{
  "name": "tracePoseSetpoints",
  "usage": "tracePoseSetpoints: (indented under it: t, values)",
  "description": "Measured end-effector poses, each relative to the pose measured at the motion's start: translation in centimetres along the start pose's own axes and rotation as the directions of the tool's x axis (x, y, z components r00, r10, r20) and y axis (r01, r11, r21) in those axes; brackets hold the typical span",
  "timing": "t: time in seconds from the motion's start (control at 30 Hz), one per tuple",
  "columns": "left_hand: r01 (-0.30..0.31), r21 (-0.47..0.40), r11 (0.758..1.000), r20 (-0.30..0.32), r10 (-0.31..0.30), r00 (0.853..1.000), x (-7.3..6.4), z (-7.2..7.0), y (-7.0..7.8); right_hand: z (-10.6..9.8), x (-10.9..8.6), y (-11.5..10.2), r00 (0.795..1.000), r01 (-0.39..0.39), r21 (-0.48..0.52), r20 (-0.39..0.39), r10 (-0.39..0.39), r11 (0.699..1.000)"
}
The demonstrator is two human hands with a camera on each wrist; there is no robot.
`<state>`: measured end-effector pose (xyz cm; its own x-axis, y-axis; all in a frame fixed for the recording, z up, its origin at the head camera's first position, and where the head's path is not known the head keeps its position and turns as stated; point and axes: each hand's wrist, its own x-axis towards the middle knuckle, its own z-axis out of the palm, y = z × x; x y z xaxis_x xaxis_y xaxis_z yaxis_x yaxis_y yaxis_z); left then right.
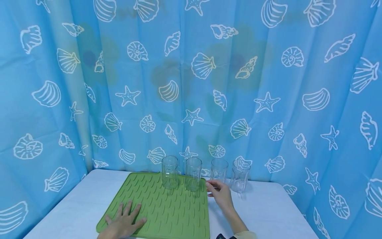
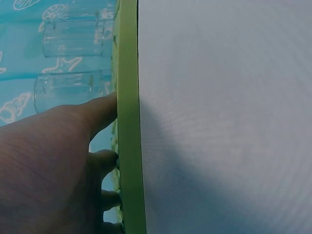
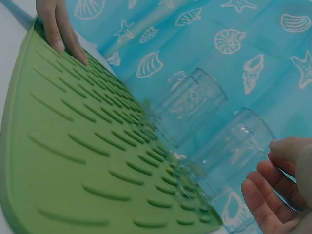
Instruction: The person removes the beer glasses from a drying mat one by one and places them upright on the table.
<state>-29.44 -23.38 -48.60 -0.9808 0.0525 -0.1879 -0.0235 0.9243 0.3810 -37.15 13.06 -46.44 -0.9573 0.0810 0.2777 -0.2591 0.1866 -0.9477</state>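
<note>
A green silicone drying mat (image 1: pixel 167 217) with raised ridges lies on the table. Spread flat on its front left part is my left hand (image 1: pixel 123 221); the left wrist view shows fingertips against the mat's edge (image 2: pixel 129 126). Two clear drinking glasses stand on the mat's back right area, one at left (image 1: pixel 169 173) and one nearer the corner (image 1: pixel 193 175). My right hand (image 1: pixel 221 195) is beside the mat's right edge, near that second glass. Its fingers (image 3: pixel 265 197) are loosely bent, with nothing between them in the right wrist view.
Two more clear glasses stand on the white table (image 1: pixel 253 212) right of the mat: one partly behind my right hand (image 1: pixel 219 167), another farther right (image 1: pixel 240 177). A blue curtain (image 1: pixel 191 86) with white shell prints hangs behind the table and along both sides.
</note>
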Motion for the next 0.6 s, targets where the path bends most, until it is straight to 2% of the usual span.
tracePoseSetpoints:
  t: [0.23, 0.33, 0.4, 0.6]
  values:
    - [-0.009, 0.007, 1.0, 0.001, 0.009, 1.0, -0.1, 0.0, -0.1, 1.6, -0.2, -1.2, 0.999, -0.001, 0.018, 0.049, 0.0, 1.0]
    - [-0.004, 0.007, 1.0, 0.008, 0.004, 1.0, 0.0, 0.1, -0.2, 2.1, 0.1, -0.9, 0.997, 0.006, 0.029, 0.074, -0.008, 1.0]
    - [-0.005, 0.009, 1.0, 0.005, 0.005, 1.0, 0.1, 0.2, -0.2, 2.4, 0.6, 0.1, 0.996, 0.009, 0.042, 0.09, -0.013, 0.999]
    - [-0.015, -0.001, 1.0, -0.01, 0.015, 1.0, -0.2, 0.1, -0.1, 3.1, 0.9, 0.3, 0.994, -0.001, 0.062, 0.106, -0.006, 0.998]
